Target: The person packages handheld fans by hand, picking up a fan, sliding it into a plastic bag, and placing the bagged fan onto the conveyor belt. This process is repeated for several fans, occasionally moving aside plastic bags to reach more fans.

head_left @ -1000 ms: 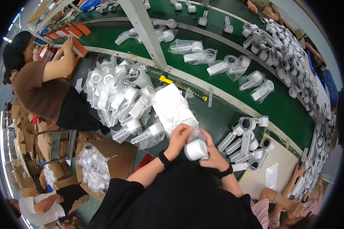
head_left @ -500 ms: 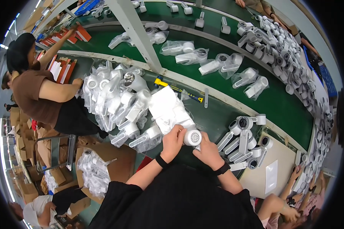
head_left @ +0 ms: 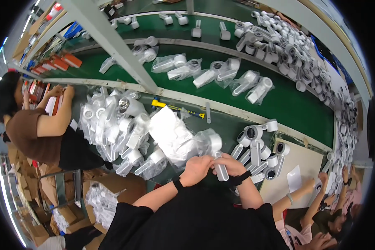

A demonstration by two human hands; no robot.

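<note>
A white hair dryer (head_left: 222, 171) lies between my hands, its bare handle pointing toward me. Its round head sits in a clear plastic bag (head_left: 203, 141). My left hand (head_left: 197, 170) is closed, its fingertips pinching at the bag's edge by the base of the handle. My right hand (head_left: 232, 165) is curled around the dryer from the other side; its fingertips are partly hidden. Just beyond my left hand rests a stack of white plastic bags (head_left: 168, 129). Bagged dryers (head_left: 112, 121) are heaped to the left, and unbagged ones (head_left: 258, 152) lie to the right.
A yellow-and-black tool (head_left: 177, 109) and a loose grey-white strip (head_left: 208, 112) lie near the bench's far rail. Beyond it, a green conveyor (head_left: 196, 89) carries bagged dryers. A metal post (head_left: 112, 46) rises in front. Left, a co-worker (head_left: 37, 129) handles orange boxes; a carton (head_left: 133, 189) stands below.
The dryer has been turned from its grille facing me to its handle pointing at me, and its head is now in a bag. My hands have come closer together; the view has shifted.
</note>
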